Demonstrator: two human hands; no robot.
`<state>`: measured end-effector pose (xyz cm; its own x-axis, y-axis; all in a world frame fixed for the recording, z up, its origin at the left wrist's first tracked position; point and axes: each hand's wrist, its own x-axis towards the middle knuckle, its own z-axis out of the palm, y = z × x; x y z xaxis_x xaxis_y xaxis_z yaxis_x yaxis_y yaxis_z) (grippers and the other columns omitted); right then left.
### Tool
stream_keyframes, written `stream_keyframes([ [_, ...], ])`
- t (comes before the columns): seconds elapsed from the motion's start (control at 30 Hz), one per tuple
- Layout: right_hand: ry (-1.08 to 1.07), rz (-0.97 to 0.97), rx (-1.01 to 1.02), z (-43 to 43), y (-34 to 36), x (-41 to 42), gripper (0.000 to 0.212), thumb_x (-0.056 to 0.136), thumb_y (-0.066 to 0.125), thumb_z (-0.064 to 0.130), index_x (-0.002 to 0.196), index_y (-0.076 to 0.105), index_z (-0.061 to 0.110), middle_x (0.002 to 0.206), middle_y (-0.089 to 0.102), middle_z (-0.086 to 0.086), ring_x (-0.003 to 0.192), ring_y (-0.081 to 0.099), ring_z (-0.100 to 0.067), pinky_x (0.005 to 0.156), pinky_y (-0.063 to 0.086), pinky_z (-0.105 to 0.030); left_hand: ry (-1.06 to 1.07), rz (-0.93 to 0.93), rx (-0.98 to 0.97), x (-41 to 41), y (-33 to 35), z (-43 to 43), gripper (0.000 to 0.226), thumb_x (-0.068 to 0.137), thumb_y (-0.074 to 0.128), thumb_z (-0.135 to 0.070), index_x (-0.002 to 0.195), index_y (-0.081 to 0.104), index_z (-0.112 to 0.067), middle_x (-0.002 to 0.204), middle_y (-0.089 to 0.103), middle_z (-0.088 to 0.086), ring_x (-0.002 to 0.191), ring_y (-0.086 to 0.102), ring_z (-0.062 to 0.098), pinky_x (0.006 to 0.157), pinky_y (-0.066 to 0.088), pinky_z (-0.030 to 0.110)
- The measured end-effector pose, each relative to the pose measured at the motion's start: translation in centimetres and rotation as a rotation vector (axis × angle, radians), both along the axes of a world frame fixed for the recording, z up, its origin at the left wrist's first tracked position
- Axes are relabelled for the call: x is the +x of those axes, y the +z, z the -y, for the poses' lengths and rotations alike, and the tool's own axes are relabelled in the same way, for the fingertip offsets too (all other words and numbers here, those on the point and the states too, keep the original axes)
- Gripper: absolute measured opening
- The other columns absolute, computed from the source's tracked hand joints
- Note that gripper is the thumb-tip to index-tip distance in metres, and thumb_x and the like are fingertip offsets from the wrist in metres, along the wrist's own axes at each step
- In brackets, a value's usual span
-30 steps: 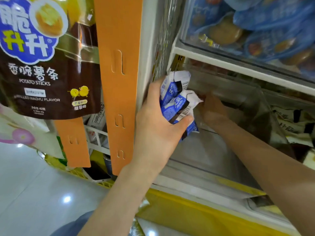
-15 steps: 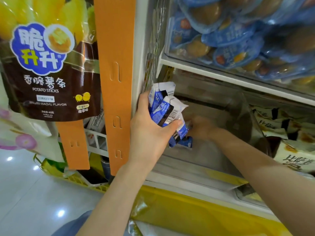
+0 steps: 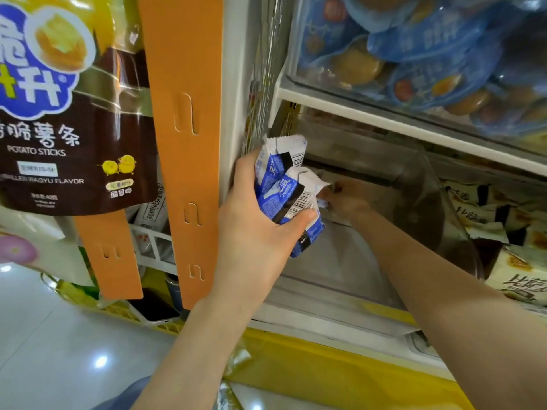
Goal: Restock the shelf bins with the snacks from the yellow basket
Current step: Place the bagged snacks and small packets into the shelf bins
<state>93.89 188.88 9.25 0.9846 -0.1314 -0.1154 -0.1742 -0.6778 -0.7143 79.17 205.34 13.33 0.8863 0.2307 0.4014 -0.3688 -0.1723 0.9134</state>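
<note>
Blue-and-white snack packets [image 3: 284, 190], centre frame, are bunched in the left hand [image 3: 254, 238], fingers wrapped round them at the mouth of the clear bin [image 3: 340, 267]. Right hand [image 3: 346, 199] reaches deep inside; its grip is indistinct (cannot tell). Bin floor mostly bare, so restocking is judged early, with this handful left to place. Orange strip [image 3: 183, 113] hangs close at frame left; shelf [image 3: 384, 119] above limits headroom.

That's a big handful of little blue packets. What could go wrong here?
The left hand grips several blue-and-white snack packets in a loose bunch; the lowest pokes out underneath and might slip out. The right hand reaches deep into the clear bin behind that bunch, so it could bump packets loose.
</note>
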Motion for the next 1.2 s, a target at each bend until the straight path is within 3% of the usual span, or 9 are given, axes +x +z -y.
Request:
stream_keyframes([
  [0.17, 0.031, 0.085, -0.016, -1.4, 0.4, 0.5, 0.017, 0.092, 0.057, 0.018, 0.098, 0.059, 0.002, 0.092, 0.051, -0.005, 0.065, 0.042, -0.005, 0.046, 0.037, -0.003, 0.014, 0.007, -0.007, 0.7, 0.2, 0.2, 0.06, 0.065, 0.082, -0.011, 0.109, 0.046, -0.028, 0.099, 0.064, -0.017, 0.089, 0.063, -0.006, 0.072, 0.052, 0.013],
  [0.23, 0.026, 0.121, 0.007, -1.7, 0.6, 0.8, 0.024, 0.093, 0.055, 0.016, 0.109, 0.054, -0.001, 0.094, 0.052, -0.006, 0.075, 0.046, -0.01, 0.049, 0.035, -0.012, 0.016, 0.007, -0.021, 1.0, 0.2, 0.3, 0.059, 0.065, 0.082, -0.012, 0.111, 0.046, -0.025, 0.1, 0.065, -0.016, 0.089, 0.064, -0.004, 0.074, 0.055, 0.019],
  [0.33, -0.034, 0.129, 0.122, -1.8, 1.1, 0.1, 0.014, 0.093, 0.053, 0.018, 0.091, 0.046, 0.007, 0.078, 0.045, 0.002, 0.075, 0.044, -0.012, 0.06, 0.037, -0.016, -0.013, -0.014, -0.025, 1.1, 0.1, 0.7, 0.06, 0.065, 0.082, -0.013, 0.112, 0.047, -0.025, 0.101, 0.065, -0.014, 0.091, 0.064, -0.001, 0.076, 0.056, 0.025],
  [0.43, -0.016, 0.168, 0.144, -1.4, 2.5, -1.9, 0.025, 0.095, 0.05, 0.013, 0.1, 0.051, -0.011, 0.09, 0.053, -0.006, 0.085, 0.047, -0.014, 0.078, 0.043, -0.032, -0.071, -0.036, -0.007, 0.8, -0.3, 1.2, 0.059, 0.064, 0.081, -0.009, 0.106, 0.046, -0.032, 0.097, 0.065, -0.015, 0.087, 0.063, -0.004, 0.074, 0.052, 0.016],
  [0.53, -0.054, 0.124, 0.319, -0.1, 4.2, -5.4, 0.031, 0.1, 0.039, 0.024, 0.102, 0.063, 0.003, 0.107, 0.064, -0.01, 0.097, 0.06, -0.021, 0.094, 0.046, -0.038, -0.129, -0.067, -0.001, 0.5, -0.7, 1.8, 0.059, 0.063, 0.081, -0.008, 0.105, 0.046, -0.031, 0.094, 0.064, -0.017, 0.083, 0.062, -0.007, 0.066, 0.047, 0.006],
  [0.63, 0.021, 0.039, 0.534, 1.3, 5.4, -10.7, 0.036, 0.099, 0.035, 0.039, 0.09, 0.064, 0.018, 0.093, 0.07, -0.003, 0.085, 0.066, -0.017, 0.083, 0.052, -0.03, -0.165, -0.113, -0.046, 0.2, -1.0, 2.6, 0.058, 0.059, 0.083, -0.01, 0.099, 0.048, -0.033, 0.093, 0.064, -0.017, 0.081, 0.063, -0.007, 0.067, 0.049, 0.008],
  [0.8, 0.186, -0.021, 0.383, 3.4, 5.9, -17.4, 0.013, 0.093, 0.049, 0.032, 0.097, 0.061, 0.027, 0.094, 0.07, 0.003, 0.085, 0.066, -0.007, 0.087, 0.054, -0.029, -0.235, -0.201, -0.204, -0.7, -1.0, 4.9, 0.058, 0.06, 0.083, -0.014, 0.109, 0.053, -0.026, 0.099, 0.067, -0.01, 0.086, 0.065, 0.0, 0.072, 0.056, 0.023],
  [1.1, -0.21, 0.265, 0.538, 7.7, 6.5, -22.5, 0.018, 0.086, 0.057, 0.045, 0.093, 0.062, 0.029, 0.081, 0.073, 0.009, 0.072, 0.068, -0.002, 0.055, 0.048, -0.009, -0.588, -0.494, -0.597, -3.3, 0.1, 7.1, 0.05, 0.064, 0.07, -0.032, 0.112, 0.058, -0.022, 0.105, 0.07, 0.002, 0.088, 0.07, 0.02, 0.064, 0.058, 0.036],
  [1.2, -0.243, 0.531, 0.243, 8.3, 5.9, -23.9, 0.018, 0.079, 0.068, 0.038, 0.092, 0.057, 0.033, 0.088, 0.069, 0.014, 0.083, 0.065, 0.0, 0.068, 0.05, -0.013, -0.711, -0.598, -0.544, -4.6, -0.1, 8.4, 0.05, 0.069, 0.068, -0.028, 0.116, 0.057, -0.013, 0.101, 0.071, 0.004, 0.085, 0.07, 0.02, 0.064, 0.058, 0.033],
])
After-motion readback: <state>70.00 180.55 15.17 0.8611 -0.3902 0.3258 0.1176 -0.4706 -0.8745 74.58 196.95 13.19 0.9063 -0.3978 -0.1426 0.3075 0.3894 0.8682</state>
